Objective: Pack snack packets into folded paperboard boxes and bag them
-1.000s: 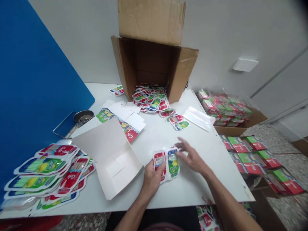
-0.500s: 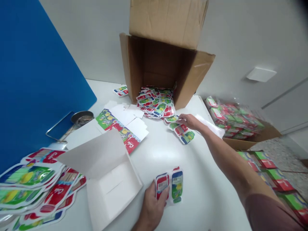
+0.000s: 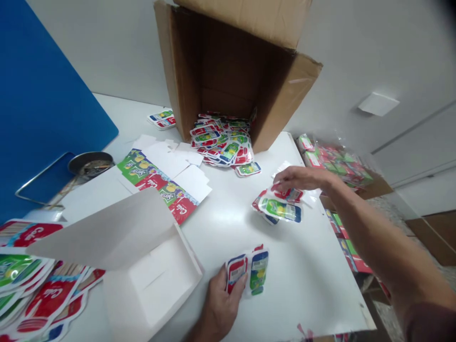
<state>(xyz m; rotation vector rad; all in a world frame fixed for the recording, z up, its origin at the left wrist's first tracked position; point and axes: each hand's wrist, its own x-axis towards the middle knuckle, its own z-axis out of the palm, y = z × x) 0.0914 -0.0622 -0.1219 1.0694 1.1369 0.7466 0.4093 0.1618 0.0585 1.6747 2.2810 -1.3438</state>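
Observation:
My left hand (image 3: 223,299) is closed on bottle-shaped packets (image 3: 259,271), red and green-blue, low over the table front. Further right, my right hand (image 3: 297,179) grips several more packets (image 3: 280,209), red and green, lifted slightly above the tabletop. Left of my left hand lies an open white box (image 3: 160,280) with its lid up and nothing inside. A heap of similar packets (image 3: 221,145) spills from a tipped cardboard carton (image 3: 285,99) at the back. One green packet (image 3: 248,169) lies just in front of the heap.
Larger packets (image 3: 42,285) are piled at the left front. Behind the white box lies a printed cardboard sheet (image 3: 160,185). A metal pan (image 3: 90,164) stands near a blue panel (image 3: 46,95). Packed boxes (image 3: 338,164) sit beyond the table's right edge.
My right hand has moved toward me and picked packets up off the table near the heap. My left hand keeps its grip. The view has shifted a little.

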